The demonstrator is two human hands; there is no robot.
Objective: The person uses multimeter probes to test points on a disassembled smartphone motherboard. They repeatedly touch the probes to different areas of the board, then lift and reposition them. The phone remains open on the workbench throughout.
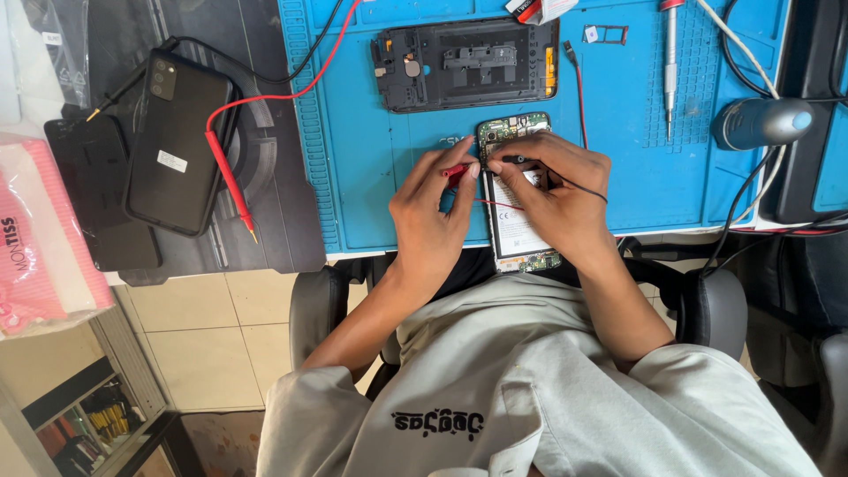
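Hands: both over the opened phone (514,231) at the near edge of the desk.
Left hand (435,216): fingers pinched on a red probe (456,170), its tip at the phone's circuit board.
Right hand (555,199): fingers closed on a black probe (515,159), tip seemingly on the same board, though the contact point is too small to tell.
Phone: lies on the blue mat (371,159), partly under the right hand, lower end past the mat's near edge.
Back frame (465,64): on the mat toward the far edge.
Screwdriver (670,62): far right part of the mat.
Black phone (177,141): left of the mat, with a spare red probe (231,184) beside it.
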